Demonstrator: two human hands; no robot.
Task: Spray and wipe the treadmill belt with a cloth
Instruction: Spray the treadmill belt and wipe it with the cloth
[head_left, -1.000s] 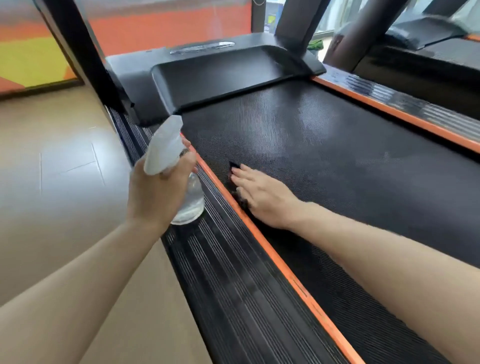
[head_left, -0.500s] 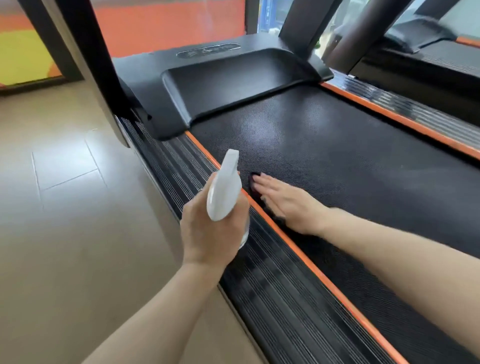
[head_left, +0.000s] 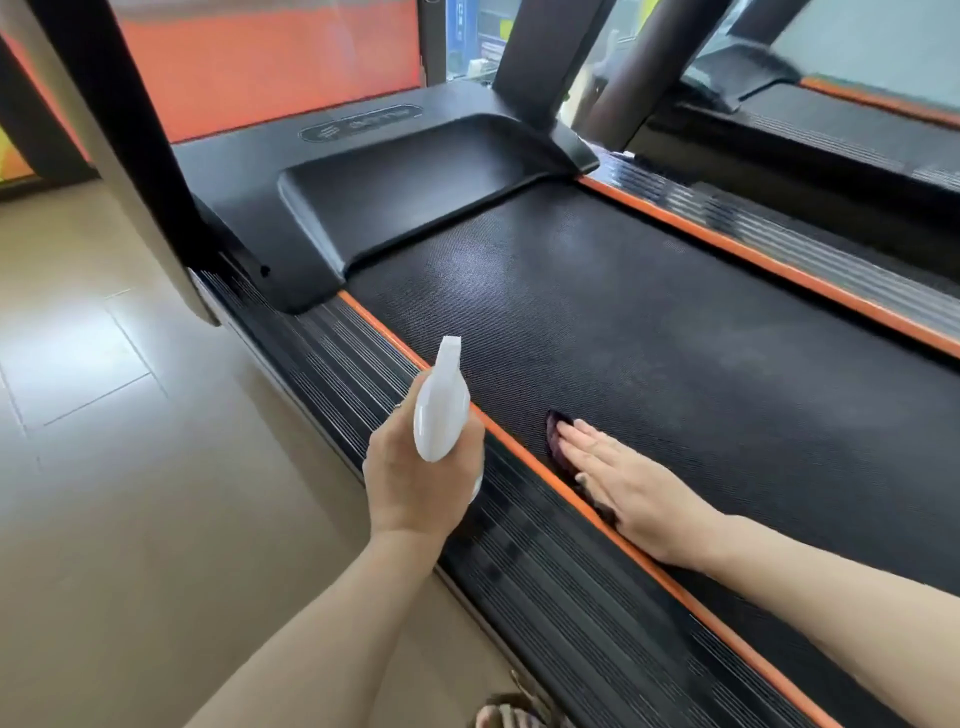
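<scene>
The black textured treadmill belt (head_left: 649, 332) runs from the motor cover toward me between two orange strips. My left hand (head_left: 421, 478) grips a white spray bottle (head_left: 440, 410) above the left ribbed side rail, its nozzle aimed forward over the belt. My right hand (head_left: 623, 483) lies flat with straight fingers on a dark cloth (head_left: 558, 434) at the belt's left edge, next to the orange strip. Most of the cloth is hidden under that hand. A lighter patch shows on the belt near the motor cover.
The black motor cover (head_left: 405, 182) and two uprights stand at the belt's head. A ribbed side rail (head_left: 519, 561) runs on the left, a beige tiled floor (head_left: 104, 467) beyond it. A second treadmill (head_left: 841, 135) stands at the right. A sandalled foot (head_left: 511, 714) shows at the bottom.
My left hand has carried the spray bottle from over the floor side rightward to the belt's left edge, nozzle now pointing forward. My right hand stays flat on the cloth.
</scene>
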